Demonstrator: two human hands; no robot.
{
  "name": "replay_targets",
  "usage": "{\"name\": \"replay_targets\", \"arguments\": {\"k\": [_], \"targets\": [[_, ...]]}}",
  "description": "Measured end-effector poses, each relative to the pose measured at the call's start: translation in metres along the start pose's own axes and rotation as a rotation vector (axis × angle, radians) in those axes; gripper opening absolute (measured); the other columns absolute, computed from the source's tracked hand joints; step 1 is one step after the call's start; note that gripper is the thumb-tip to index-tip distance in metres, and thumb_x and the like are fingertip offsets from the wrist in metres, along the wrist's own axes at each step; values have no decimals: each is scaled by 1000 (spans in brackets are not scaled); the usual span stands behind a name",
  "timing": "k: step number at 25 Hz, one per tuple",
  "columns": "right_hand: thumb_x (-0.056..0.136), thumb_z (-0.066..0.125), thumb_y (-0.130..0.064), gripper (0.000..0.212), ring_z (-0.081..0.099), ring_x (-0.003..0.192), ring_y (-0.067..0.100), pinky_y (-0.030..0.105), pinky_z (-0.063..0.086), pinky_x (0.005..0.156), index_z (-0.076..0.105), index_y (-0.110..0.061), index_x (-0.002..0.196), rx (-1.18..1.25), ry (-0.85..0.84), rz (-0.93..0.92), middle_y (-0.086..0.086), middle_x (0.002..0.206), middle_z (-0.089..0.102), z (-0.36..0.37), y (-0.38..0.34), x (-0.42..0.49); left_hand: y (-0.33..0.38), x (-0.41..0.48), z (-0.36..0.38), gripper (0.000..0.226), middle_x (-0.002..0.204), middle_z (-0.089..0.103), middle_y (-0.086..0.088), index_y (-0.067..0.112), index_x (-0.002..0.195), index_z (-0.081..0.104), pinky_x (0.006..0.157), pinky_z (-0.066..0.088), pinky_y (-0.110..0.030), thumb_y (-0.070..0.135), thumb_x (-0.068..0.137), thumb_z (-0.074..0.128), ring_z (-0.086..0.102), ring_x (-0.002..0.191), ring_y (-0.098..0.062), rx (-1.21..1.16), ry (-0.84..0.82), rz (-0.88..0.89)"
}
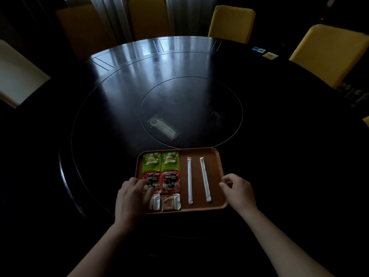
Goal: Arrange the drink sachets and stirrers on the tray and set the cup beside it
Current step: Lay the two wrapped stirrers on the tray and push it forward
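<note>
1. We saw a brown rectangular plastic tray (214, 176) lying on the dark round wooden tabletop (99, 116), near its front edge.
2. On the left half of the tray lay two green Lipton tea sachets (160, 162) side by side at the far edge, two red Nescafe coffee sachets (170, 181) just below them, and two small pale sugar packets (170, 202) at the near edge.
3. On the right half lay two white paper-wrapped stirrers (189, 179), apart from each other; the right one was a little tilted.
4. Our left hand (132, 198) rested over the left rim, its fingers (148, 189) spread on the left coffee sachet; this grip was wide and held nothing.
5. Our right hand (238, 189) was at the right rim with curled fingers; we could not tell if its grip closed on the rim.
6. No cup showed beside the tray.
</note>
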State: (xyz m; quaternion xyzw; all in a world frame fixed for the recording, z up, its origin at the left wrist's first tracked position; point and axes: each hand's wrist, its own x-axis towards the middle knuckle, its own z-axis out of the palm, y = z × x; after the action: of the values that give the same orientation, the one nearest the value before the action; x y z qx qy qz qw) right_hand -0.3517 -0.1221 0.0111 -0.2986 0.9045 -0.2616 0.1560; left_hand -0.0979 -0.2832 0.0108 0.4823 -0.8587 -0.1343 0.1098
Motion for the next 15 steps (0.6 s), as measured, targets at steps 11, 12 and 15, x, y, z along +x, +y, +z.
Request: {"name": "replay_targets", "arguments": {"k": [11,12,15], "targets": [[88,66,-25,27,65,99,25,30,49,81,66,-13,112,-80,-13,171,9,106,70,6,1,11,-17,9,2,35,102,58,-11,12,117,62,70,43,-35,36,92,56,53,82,-19,-175,-64,-356],[89,66,-25,24,65,99,24,29,48,80,66,-13,110,-91,-13,174,8,106,70,6,0,11,-19,10,4,33,99,60,-10,12,114,64,70,45,-35,36,92,57,55,82,-20,-185,-62,-363],[90,65,-25,17,65,95,22,25,44,74,67,-14,103,-114,-14,200,6,102,70,7,-3,11,-25,14,5,26,92,68,-4,16,107,69,71,53,-37,33,89,60,63,81,-19,-214,-63,-377]]}}
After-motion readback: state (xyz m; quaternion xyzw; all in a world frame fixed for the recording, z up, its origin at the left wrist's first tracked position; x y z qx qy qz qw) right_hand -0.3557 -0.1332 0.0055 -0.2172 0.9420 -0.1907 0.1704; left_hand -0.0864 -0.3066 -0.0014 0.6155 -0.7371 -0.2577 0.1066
